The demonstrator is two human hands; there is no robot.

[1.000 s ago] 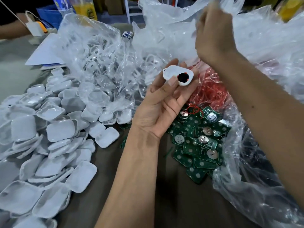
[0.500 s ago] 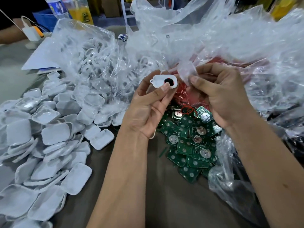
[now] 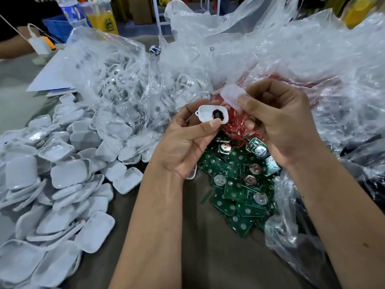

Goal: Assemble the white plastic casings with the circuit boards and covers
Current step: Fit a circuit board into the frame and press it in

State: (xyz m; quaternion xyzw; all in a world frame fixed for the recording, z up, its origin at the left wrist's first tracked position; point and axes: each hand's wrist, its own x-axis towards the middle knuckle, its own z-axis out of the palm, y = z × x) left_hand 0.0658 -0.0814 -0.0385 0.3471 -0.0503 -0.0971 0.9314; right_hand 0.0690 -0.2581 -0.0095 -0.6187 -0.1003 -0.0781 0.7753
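My left hand (image 3: 187, 142) holds a small white plastic casing (image 3: 206, 114) between thumb and fingers, its open side up with a round black part seated inside. Just to its right, my right hand (image 3: 283, 126) pinches a translucent white cover (image 3: 232, 95), a little above the casing and apart from it. Under both hands lies a heap of green circuit boards (image 3: 239, 184) with round metal battery clips. A big pile of white covers (image 3: 60, 180) spreads across the table's left side.
Clear plastic bags (image 3: 270, 55) fill the back and right; one holds white casings (image 3: 116, 80), another red-wired parts (image 3: 235, 126). Drink bottles (image 3: 102, 17), a blue bin and paper sheets (image 3: 50, 80) sit far left. Another person's arm (image 3: 14, 49) rests at the left edge.
My right hand came down out of the raised bag with a translucent cover and now holds it beside the casing. My left hand kept the casing, shifting slightly left.
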